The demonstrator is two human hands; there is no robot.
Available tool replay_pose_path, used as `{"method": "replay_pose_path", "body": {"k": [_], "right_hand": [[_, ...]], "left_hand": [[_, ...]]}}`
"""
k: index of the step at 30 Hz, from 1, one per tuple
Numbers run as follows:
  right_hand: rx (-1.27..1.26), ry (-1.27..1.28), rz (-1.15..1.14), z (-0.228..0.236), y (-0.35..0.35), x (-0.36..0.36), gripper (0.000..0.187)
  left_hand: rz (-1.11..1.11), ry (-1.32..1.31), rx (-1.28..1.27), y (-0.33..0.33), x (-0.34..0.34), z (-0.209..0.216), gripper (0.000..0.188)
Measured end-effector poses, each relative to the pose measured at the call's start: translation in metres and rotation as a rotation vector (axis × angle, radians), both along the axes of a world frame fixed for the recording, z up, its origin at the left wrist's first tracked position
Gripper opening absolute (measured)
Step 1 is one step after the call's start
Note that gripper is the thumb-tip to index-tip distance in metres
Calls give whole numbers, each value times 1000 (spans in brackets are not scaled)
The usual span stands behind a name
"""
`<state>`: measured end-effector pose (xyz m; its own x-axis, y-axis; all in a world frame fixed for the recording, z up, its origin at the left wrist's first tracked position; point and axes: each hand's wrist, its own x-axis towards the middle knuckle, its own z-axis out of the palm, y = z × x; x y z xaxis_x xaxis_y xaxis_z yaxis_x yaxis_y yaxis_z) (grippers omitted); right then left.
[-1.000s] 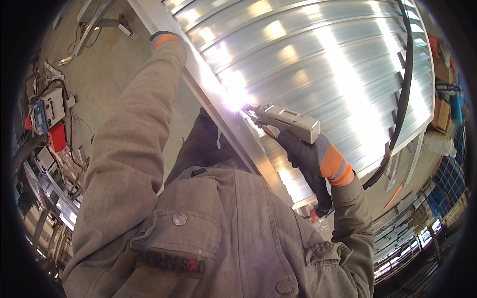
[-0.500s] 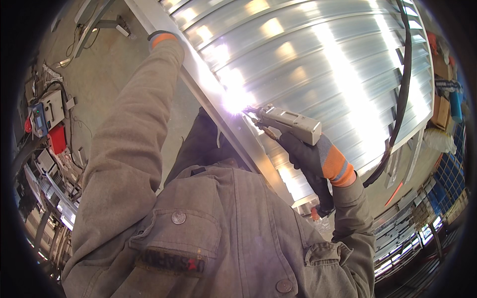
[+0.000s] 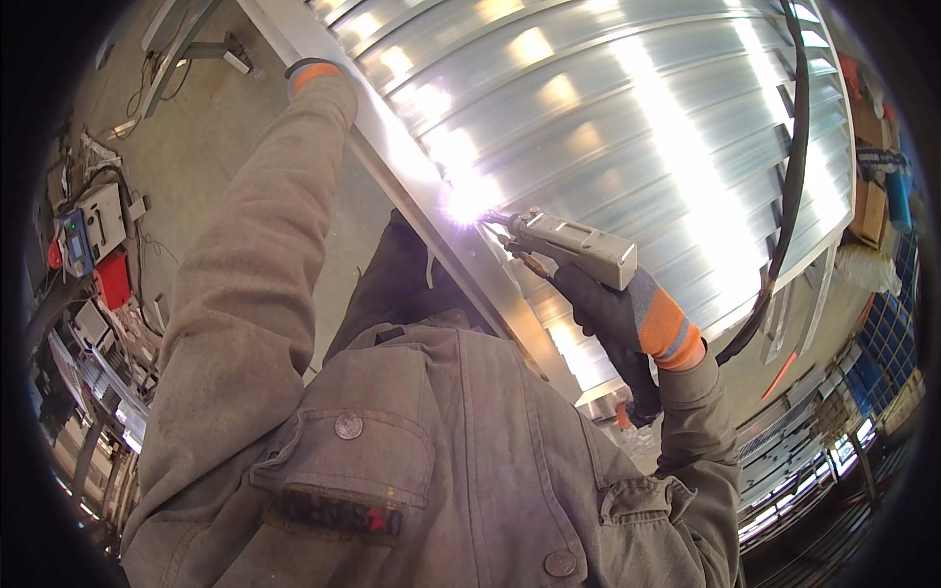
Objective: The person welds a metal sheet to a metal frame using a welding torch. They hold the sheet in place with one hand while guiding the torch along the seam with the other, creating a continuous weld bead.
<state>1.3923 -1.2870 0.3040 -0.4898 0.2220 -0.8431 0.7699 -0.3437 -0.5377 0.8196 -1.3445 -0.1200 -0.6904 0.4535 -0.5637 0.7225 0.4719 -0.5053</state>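
Note:
In my gloved right hand (image 3: 622, 318) is a handheld welding gun (image 3: 580, 247) with a boxy grey body. My fingers close round its grip. The nozzle points left at the inner edge of a metal frame rail (image 3: 510, 306), where a glaring white-violet weld spot (image 3: 469, 199) hides the joint. Thin slats run across from this rail, forming a shiny louvred metal panel (image 3: 588, 186). My left arm reaches far forward along the rail. Only the orange cuff of my left hand (image 3: 318, 74) shows beside the rail, and its fingers are out of sight.
A thick black cable (image 3: 796, 167) lies across the panel's right side. On the floor at left stand a machine with a blue control face (image 3: 80, 240) and a red piece (image 3: 114, 276). Metal stock (image 3: 794, 480) lies at lower right, near a blue mesh crate (image 3: 877, 338).
The welding gun's tip and bright spot have shifted very slightly along the rail toward me, and the glare looks a little smaller. My left arm keeps its place by the rail.

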Motion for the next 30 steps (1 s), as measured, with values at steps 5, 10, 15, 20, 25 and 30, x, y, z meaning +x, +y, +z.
{"method": "replay_pose_path", "body": {"k": [5, 10, 15, 20, 25, 30], "right_hand": [[-18, 7, -49, 2, -4, 4, 54], [-12, 11, -111, 12, -8, 15, 52], [-58, -58, -140, 18, -10, 27, 48], [-23, -69, -107, 8, -15, 31, 49], [-35, -21, -113, -1, -16, 31, 52], [-49, 1, -110, -5, -17, 28, 55]], "left_hand": [[-42, 18, -28, 0, 5, 9, 36], [-72, 40, -46, -5, 2, 12, 36], [-85, 69, -62, -11, -10, 10, 36], [30, -26, 37, 8, 26, 46, 37], [-107, -16, -105, 13, 58, 114, 36], [-164, 25, -98, 15, 60, 121, 36]]}}
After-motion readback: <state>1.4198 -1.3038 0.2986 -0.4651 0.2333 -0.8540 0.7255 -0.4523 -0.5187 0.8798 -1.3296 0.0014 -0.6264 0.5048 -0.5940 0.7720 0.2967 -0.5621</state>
